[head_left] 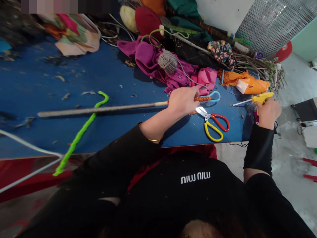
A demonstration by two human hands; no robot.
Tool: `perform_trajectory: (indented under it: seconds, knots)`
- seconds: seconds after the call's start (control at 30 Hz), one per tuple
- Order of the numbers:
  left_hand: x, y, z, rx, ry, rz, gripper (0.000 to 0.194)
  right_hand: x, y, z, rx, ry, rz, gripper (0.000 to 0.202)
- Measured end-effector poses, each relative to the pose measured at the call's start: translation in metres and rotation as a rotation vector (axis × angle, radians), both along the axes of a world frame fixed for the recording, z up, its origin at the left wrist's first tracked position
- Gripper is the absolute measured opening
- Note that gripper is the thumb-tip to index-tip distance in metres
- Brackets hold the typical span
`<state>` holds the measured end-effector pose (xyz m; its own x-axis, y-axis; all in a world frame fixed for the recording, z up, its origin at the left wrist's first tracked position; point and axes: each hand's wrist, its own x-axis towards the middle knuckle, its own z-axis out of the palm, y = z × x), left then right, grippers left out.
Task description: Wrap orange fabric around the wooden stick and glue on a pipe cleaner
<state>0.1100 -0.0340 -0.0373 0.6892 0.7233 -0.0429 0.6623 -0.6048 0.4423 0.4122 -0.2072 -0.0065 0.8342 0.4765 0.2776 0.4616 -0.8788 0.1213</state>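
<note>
My left hand (184, 100) is closed round the right end of a long grey-brown stick (123, 107), which lies nearly level above the blue table. Orange wrapping (203, 99) and a light blue loop (216, 96) stick out on the right side of that hand. Just below the fingers rest scissors (210, 116) with one red and one yellow handle, blades spread. Out at the right, my right hand (269, 112) grips a yellow glue gun (263, 97); a thin whitish rod (241, 102) points left from it. A bright green pipe cleaner (84, 129) crosses the stick and hangs over the table edge.
Purple cloth (148, 59), a grey yarn ball (167, 61), orange wrapped pieces (255, 84) and a bundle of twigs (257, 66) crowd the far side of the table (119, 132). A white cord (29, 144) runs across the lower left. Scraps lie scattered at left.
</note>
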Motion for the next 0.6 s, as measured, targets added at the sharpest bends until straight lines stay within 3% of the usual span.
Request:
perform_trajectory:
  seconds: [0.17, 0.37, 0.6]
  knots:
    - [-0.001, 0.002, -0.006, 0.044, -0.057, -0.01, 0.028, 0.007, 0.0, 0.0, -0.008, 0.005, 0.006, 0.046]
    - [-0.003, 0.004, -0.011, 0.031, -0.083, 0.006, 0.024, -0.005, 0.003, 0.008, -0.005, 0.039, -0.021, 0.044]
    - [-0.005, 0.007, -0.016, 0.06, -0.084, -0.005, 0.015, -0.007, -0.001, 0.009, 0.146, 0.018, -0.027, 0.077]
